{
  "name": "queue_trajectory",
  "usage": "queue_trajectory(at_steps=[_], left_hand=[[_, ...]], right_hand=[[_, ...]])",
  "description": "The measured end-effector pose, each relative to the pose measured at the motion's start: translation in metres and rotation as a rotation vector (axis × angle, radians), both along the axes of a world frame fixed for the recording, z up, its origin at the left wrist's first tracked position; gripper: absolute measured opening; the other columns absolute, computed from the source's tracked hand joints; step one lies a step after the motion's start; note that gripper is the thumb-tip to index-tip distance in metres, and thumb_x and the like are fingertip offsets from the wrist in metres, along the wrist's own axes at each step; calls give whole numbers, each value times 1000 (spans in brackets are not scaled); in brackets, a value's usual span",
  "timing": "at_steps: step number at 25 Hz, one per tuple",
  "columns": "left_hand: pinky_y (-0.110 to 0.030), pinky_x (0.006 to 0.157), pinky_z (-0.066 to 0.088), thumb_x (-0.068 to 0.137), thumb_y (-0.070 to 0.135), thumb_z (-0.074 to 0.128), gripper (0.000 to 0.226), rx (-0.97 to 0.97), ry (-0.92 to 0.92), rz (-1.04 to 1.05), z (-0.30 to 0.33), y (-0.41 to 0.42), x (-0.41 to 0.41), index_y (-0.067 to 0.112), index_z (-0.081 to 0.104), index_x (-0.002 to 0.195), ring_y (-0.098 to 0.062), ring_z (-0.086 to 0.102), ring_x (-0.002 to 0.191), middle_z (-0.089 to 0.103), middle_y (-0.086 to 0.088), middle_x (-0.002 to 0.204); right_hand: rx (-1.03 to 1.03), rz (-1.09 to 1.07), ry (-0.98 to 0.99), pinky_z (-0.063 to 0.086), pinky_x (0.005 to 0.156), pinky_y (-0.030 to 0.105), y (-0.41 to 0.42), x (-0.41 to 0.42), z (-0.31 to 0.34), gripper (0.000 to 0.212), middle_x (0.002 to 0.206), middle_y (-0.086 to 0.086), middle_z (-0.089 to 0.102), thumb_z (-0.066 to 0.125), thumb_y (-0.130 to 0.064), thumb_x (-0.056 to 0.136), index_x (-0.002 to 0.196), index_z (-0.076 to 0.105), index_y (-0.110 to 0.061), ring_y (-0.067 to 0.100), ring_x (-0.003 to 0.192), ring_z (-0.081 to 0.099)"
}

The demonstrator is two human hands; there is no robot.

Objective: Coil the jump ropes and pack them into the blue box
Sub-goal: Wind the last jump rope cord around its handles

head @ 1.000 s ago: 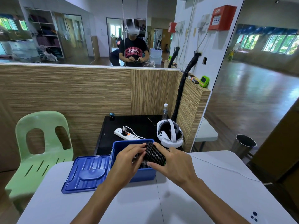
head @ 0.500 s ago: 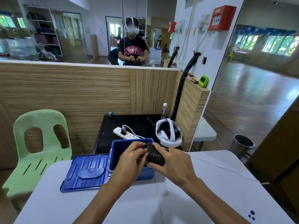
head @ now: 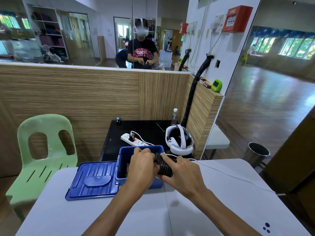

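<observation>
— From the head camera, what were the hands doing?

— Both were together over the blue box (head: pixel 154 183). The right hand (head: pixel 183 173) had its fingers and thumb curled round a coiled jump rope (head: pixel 164 165) — a tight black bundle, tilted, held above the box's right rim. The left hand (head: pixel 143 165) was curled against the bundle's left end, gripping it from that side.

— And inside the box?

— Just left of the left hand, a dark ribbed thing (head: pixel 127 169) stood against the inner wall; it looked like another coil, though I could not tell for certain. The rest of the inside was hidden by the hands.

— The lid?

— The blue lid (head: pixel 92 180) lay open and flat on the white table (head: pixel 119 217), left of the left hand, touching the box's side.

— Anything beyond the hands?

— A white headset (head: pixel 179 140) sat on a black table (head: pixel 146 130) just past the right hand, with a power strip (head: pixel 134 141) past the left. A thin white cable (head: pixel 230 175) ran across the table to the right of the right hand. A green chair (head: pixel 44 150) stood well off to the left.
</observation>
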State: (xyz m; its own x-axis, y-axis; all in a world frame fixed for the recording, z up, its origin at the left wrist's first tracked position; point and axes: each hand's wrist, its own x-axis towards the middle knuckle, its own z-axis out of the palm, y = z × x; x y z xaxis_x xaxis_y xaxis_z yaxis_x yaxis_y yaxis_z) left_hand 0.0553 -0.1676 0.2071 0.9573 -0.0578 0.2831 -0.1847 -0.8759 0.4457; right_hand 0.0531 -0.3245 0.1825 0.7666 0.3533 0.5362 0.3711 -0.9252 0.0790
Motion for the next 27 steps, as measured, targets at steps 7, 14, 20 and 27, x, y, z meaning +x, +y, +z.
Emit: queue_trajectory(at_steps=[7, 14, 20, 27], left_hand=[[-28, 66, 49, 95, 18, 51, 21, 36, 96, -10, 4, -1, 0, 14, 71, 95, -17, 61, 77, 69, -2, 87], [-21, 64, 41, 86, 15, 62, 7, -155, 2, 96, 1, -7, -5, 11, 68, 86, -11, 55, 77, 61, 0, 94], [-7, 58, 37, 86, 13, 65, 7, -260, 22, 87, -13, -10, -4, 10, 63, 92, -6, 53, 79, 49, 8, 105], [-8, 54, 37, 90, 16, 60, 10, -195, -34, 70, -20, -8, -4, 9, 66, 93, -6, 51, 72, 47, 10, 98]], right_hand=[[-18, 0, -9, 36, 38, 25, -5, 1, 0, 68, 61, -1, 55, 66, -73, 68, 122, 61, -33, 15, 48, 54], [-46, -11, -4, 38, 36, 27, 0, 2, -3, 69, 60, 2, 55, 73, -70, 64, 120, 64, -30, 18, 47, 54], [-69, -6, -3, 36, 37, 26, -2, 2, -10, 68, 59, 2, 54, 71, -71, 66, 120, 66, -29, 18, 45, 52], [-35, -26, 18, 40, 37, 28, -4, 5, -10, 65, 61, 3, 55, 44, -72, 76, 123, 63, -30, 20, 48, 54]])
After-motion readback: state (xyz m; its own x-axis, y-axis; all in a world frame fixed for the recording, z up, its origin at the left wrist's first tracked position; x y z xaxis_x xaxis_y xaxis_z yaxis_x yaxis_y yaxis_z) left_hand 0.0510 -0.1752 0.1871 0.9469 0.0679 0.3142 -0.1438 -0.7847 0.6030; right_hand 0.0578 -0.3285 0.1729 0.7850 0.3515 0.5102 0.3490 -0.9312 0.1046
